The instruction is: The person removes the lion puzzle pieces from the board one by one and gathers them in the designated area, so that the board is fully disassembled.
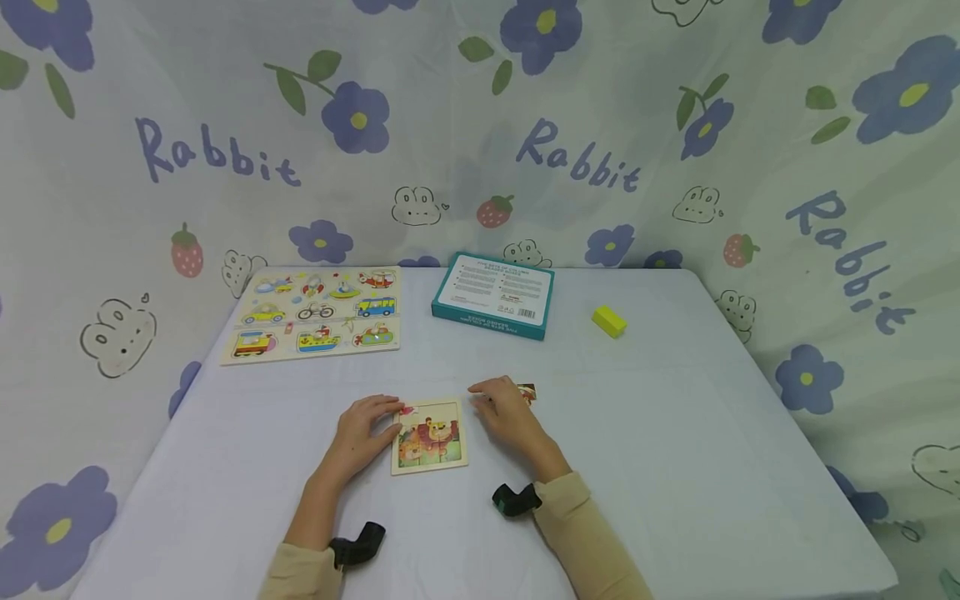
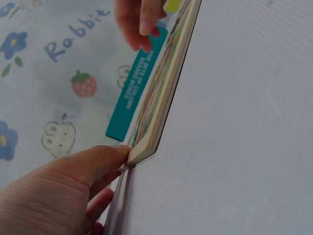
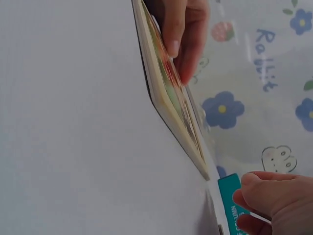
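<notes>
The left hand (image 1: 363, 432) rests relaxed fingers on the puzzle (image 1: 431, 438). Right of it, the right hand (image 1: 511, 417), half-open, holds nothing.

left arm (image 1: 316, 507): enters low, slants up and rightward; left sleeve (image 1: 298, 573) beige, bare skin beyond the cuff. left hand (image 1: 362, 437): back upward, thumb spread from forefinger, fingers slightly bent, tips pointing right. right arm (image 1: 551, 460): slants up and leftward, right sleeve (image 1: 592, 537) also beige, reaching closer to the hand. right hand (image 1: 508, 414): loosely bent, forefinger and thumb leftward, small gap between their tips. hands apart, facing one another.
</notes>
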A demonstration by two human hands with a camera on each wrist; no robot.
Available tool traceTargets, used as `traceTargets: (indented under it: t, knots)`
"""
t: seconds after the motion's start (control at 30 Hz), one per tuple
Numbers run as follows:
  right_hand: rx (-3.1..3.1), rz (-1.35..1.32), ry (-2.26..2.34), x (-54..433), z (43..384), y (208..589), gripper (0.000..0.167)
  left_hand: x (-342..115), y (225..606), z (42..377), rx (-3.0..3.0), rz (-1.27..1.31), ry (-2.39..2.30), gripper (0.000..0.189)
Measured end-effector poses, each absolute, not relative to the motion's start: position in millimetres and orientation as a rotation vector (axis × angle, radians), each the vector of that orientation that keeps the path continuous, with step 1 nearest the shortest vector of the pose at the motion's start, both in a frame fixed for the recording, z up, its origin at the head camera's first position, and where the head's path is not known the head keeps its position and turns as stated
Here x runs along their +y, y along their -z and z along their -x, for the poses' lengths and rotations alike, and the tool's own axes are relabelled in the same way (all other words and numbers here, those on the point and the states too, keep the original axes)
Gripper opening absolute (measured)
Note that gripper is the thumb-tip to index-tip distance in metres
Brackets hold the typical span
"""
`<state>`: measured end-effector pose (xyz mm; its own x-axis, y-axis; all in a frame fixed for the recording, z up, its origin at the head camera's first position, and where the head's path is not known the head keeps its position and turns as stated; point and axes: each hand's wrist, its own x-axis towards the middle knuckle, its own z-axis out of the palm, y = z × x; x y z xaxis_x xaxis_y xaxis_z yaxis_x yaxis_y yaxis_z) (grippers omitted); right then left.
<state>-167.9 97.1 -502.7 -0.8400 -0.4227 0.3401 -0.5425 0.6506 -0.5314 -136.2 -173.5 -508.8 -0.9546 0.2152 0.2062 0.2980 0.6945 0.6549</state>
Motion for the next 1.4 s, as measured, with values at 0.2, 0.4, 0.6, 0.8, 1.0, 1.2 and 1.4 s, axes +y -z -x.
traceTargets:
  t: [0.2, 0.4, 0.6, 0.8, 1.0, 1.2, 1.4]
  knots:
    - [-2.674, -0.923, -0.915, 82, 163, 506, 0.018, -174, 509, 136, -2.795, 0.402, 1.132, 0.037]
    - [-2.684, -1.044, -0.898, 69, 156, 504, 0.019, -174, 510, 137, -2.801, 0.404, 1.121, 0.037]
    - [-2.619, -1.157, -0.891, 56, 152, 507, 0.021, -174, 510, 138, -2.795, 0.405, 1.133, 0.037]
    - [-2.599, -1.191, -0.893, 45, 148, 513, 0.024, -174, 510, 137, -2.789, 0.394, 1.132, 0.037]
    - [-2.586, -1.165, -0.826, 36, 148, 516, 0.025, -175, 512, 136, -2.812, 0.376, 1.102, 0.041]
    - [-2.609, -1.084, -0.784, 28, 144, 513, 0.024, -176, 511, 136, -2.800, 0.411, 1.090, 0.044]
    - [-2.628, -0.942, -0.769, 18, 143, 516, 0.021, -175, 511, 136, -2.795, 0.426, 1.061, 0.044]
